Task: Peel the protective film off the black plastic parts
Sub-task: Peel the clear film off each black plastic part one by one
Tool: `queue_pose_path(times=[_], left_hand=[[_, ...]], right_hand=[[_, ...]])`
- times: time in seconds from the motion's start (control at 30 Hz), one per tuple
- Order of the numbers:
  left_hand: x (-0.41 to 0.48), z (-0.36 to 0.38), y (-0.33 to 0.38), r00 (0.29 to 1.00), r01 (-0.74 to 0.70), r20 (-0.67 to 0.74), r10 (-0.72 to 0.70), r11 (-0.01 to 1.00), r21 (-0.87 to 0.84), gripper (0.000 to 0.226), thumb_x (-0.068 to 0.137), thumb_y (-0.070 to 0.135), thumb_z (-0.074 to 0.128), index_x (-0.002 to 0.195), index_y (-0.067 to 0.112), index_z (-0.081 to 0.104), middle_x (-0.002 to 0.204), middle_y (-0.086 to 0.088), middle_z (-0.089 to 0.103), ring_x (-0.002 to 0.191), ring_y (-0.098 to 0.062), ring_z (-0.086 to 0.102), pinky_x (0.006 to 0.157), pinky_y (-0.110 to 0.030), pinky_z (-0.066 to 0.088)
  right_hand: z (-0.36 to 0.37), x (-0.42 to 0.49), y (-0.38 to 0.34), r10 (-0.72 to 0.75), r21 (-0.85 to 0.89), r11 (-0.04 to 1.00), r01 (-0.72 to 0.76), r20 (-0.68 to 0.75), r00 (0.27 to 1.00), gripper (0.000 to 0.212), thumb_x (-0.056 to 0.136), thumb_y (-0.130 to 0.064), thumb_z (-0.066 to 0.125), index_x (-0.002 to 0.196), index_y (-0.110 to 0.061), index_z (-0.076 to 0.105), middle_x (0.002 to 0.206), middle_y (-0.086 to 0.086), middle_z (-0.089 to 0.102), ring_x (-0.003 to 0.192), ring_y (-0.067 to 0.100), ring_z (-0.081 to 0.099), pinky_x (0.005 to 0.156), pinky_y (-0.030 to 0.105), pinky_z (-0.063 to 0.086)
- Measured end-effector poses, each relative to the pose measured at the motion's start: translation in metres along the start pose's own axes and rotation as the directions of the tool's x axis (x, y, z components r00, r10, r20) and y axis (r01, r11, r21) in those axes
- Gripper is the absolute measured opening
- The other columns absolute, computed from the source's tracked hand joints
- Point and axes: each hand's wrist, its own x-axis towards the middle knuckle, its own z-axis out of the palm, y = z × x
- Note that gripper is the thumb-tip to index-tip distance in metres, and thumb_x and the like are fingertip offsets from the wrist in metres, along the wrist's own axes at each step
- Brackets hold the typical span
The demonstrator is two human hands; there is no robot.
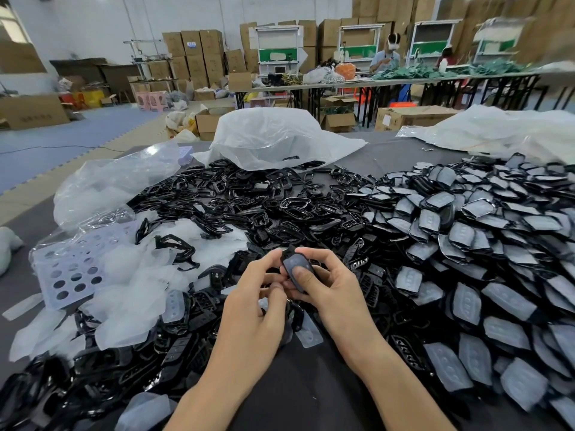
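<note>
Between both hands, just above the grey table (311, 390): one black plastic part (295, 269), protective film (291, 263) on its face.
Right hand (333, 290) grips the part, thumb flat on the filmed face, fingers curled behind. Left hand (256, 293) pinches its left edge with curled fingertips. Filmed parts pile (482, 244) lies right of the right hand, peeled film scraps (140, 293) left of the left hand, bare black frames (264, 203) beyond both.

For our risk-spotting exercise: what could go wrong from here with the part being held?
1. The right hand presses its thumb on the film of the held part, so the left hand might tear it while peeling.
2. The peeled pile touches the filmed pile; parts could get mixed.
</note>
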Motion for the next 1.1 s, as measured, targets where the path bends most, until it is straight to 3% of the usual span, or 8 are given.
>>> queue_pose_path(times=[0.17, 0.33, 0.5, 0.63, 0.87, 1.1], left_hand=[[0.0, 0.0, 0.002, 0.999, -0.043, 0.029, 0.041, 0.998, 0.049, 0.044, 0.09, 0.009, 0.049, 0.13, 0.026, 0.058, 0.112, 0.017, 0.062, 0.107, -0.005, 0.062, 0.081, -0.007, 0.044], [-0.001, 0.0, 0.003, 0.999, -0.037, 0.04, 0.035, 0.999, 0.039, 0.043, 0.095, 0.0, 0.052, 0.127, 0.028, 0.058, 0.109, 0.013, 0.065, 0.101, -0.007, 0.065, 0.08, -0.009, 0.046], [0.001, 0.001, 0.006, 0.998, 0.051, -0.026, -0.053, 0.997, -0.062, 0.026, 0.097, 0.012, 0.058, 0.112, 0.033, 0.064, 0.093, 0.016, 0.071, 0.084, -0.001, 0.069, 0.068, -0.006, 0.047], [0.005, -0.001, 0.005, 0.989, 0.136, -0.042, -0.141, 0.985, -0.107, 0.018, 0.094, 0.018, 0.065, 0.103, 0.033, 0.067, 0.089, 0.012, 0.071, 0.076, -0.005, 0.069, 0.066, -0.012, 0.05], [0.011, -0.004, -0.001, 0.974, 0.209, -0.048, -0.22, 0.963, -0.168, 0.005, 0.093, 0.016, 0.065, 0.091, 0.021, 0.065, 0.078, 0.008, 0.071, 0.068, -0.001, 0.064, 0.061, -0.008, 0.046], [0.012, -0.006, -0.003, 0.954, 0.291, 0.005, -0.298, 0.925, -0.244, 0.011, 0.095, 0.019, 0.063, 0.093, 0.028, 0.068, 0.084, 0.003, 0.075, 0.074, -0.01, 0.07, 0.064, -0.01, 0.05]], right_hand=[[-0.002, 0.002, 0.003, -0.003, -0.021, 1.0, 0.002, -0.049, 0.999, 0.012, 0.095, -0.008, 0.064, 0.103, -0.018, 0.067, 0.094, 0.013, 0.077, 0.085, 0.03, 0.075, 0.074, 0.027, 0.06], [-0.004, 0.002, 0.006, 0.002, -0.023, 1.0, -0.003, -0.051, 0.999, 0.011, 0.095, -0.011, 0.067, 0.101, -0.019, 0.069, 0.087, 0.005, 0.075, 0.073, 0.016, 0.071, 0.07, 0.022, 0.056], [-0.004, 0.001, 0.005, 0.003, -0.082, 0.997, -0.006, -0.034, 0.999, 0.014, 0.094, -0.008, 0.066, 0.104, -0.017, 0.07, 0.087, 0.002, 0.072, 0.069, 0.009, 0.067, 0.067, 0.019, 0.054], [-0.002, -0.001, 0.002, -0.009, -0.151, 0.988, 0.017, 0.05, 0.999, 0.019, 0.097, -0.005, 0.061, 0.107, -0.018, 0.073, 0.086, -0.002, 0.074, 0.069, 0.005, 0.065, 0.066, 0.018, 0.053], [-0.002, 0.0, 0.002, 0.026, -0.123, 0.992, -0.025, 0.012, 1.0, 0.028, 0.097, -0.008, 0.063, 0.12, -0.024, 0.065, 0.091, 0.0, 0.075, 0.075, 0.011, 0.071, 0.071, 0.02, 0.056], [-0.003, 0.002, 0.002, 0.071, -0.031, 0.997, -0.071, -0.013, 0.997, 0.014, 0.098, -0.005, 0.06, 0.106, -0.012, 0.07, 0.097, 0.013, 0.077, 0.078, 0.021, 0.073, 0.072, 0.021, 0.058]])
